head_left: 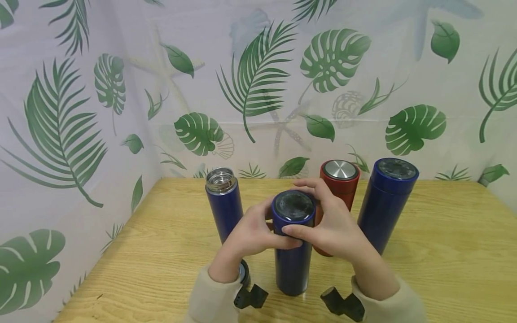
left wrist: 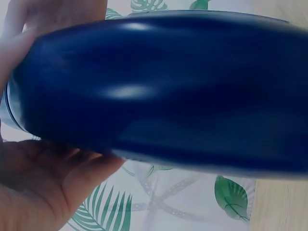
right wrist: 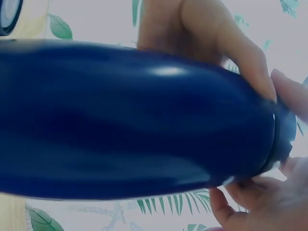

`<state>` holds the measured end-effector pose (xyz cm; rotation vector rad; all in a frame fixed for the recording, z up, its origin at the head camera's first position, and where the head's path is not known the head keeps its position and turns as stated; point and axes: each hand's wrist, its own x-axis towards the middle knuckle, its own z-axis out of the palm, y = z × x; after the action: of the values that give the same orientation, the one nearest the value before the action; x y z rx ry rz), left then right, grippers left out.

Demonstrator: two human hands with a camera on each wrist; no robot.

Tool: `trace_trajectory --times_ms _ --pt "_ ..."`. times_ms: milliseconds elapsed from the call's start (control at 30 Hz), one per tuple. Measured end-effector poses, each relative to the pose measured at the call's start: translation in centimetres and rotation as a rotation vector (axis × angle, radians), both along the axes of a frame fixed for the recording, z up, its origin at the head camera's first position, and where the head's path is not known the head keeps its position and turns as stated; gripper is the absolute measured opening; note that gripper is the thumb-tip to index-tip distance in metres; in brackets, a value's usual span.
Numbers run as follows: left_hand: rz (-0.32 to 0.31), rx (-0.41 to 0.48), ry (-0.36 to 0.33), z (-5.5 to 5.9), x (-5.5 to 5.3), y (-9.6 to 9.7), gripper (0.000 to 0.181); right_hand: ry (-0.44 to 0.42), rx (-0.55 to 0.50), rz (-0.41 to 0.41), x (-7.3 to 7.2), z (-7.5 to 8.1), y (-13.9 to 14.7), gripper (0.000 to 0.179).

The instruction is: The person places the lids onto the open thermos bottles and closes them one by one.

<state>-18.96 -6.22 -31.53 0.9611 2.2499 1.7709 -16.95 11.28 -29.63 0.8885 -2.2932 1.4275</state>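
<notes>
A dark blue thermos (head_left: 292, 269) stands upright on the table, its dark-topped lid (head_left: 294, 205) facing up. My left hand (head_left: 254, 229) grips the body just below the lid, thumb across the front. Higher up, my right hand (head_left: 335, 224) holds the lid, its thumb in front and fingers around the far side. In the right wrist view a thin seam separates the lid (right wrist: 287, 127) from the blue body (right wrist: 144, 120). The left wrist view is mostly filled by the blue body (left wrist: 168, 91).
To the left stands a lidless blue thermos (head_left: 224, 206) with a bare steel mouth. A round lid (head_left: 244, 272) lies partly hidden behind my left wrist. A red thermos (head_left: 339, 181) and another lidded blue thermos (head_left: 385, 206) stand at the right on the wooden table (head_left: 452, 251).
</notes>
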Motion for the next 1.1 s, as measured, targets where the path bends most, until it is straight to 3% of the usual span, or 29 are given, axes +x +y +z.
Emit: trace_trajectory --times_ms 200,400,533,700,800,967,1100 --pt "0.170 -0.097 0.053 0.0 0.2 0.3 0.062 0.029 -0.012 -0.139 -0.2 -0.4 -0.8 0.069" --pt "0.230 -0.126 0.074 -0.2 0.3 0.4 0.064 0.046 -0.016 -0.202 -0.4 -0.7 -1.3 0.071" --pt "0.182 -0.095 0.086 -0.2 0.2 0.2 0.065 0.054 0.038 -0.142 -0.5 -0.7 -1.1 0.072" --pt "0.022 -0.002 0.049 -0.2 -0.2 -0.2 0.060 0.032 0.075 0.040 -0.6 -0.4 -0.3 0.069" --pt "-0.030 0.024 0.030 -0.2 -0.3 -0.2 0.056 0.024 0.048 0.113 -0.6 -0.3 0.1 0.067" --pt "0.001 0.026 0.006 -0.2 -0.1 -0.1 0.058 0.057 -0.009 0.129 -0.6 -0.3 0.2 0.071" --pt "0.043 0.006 -0.002 -0.1 0.0 -0.1 0.060 0.089 -0.048 0.087 -0.5 -0.4 0.0 0.074"
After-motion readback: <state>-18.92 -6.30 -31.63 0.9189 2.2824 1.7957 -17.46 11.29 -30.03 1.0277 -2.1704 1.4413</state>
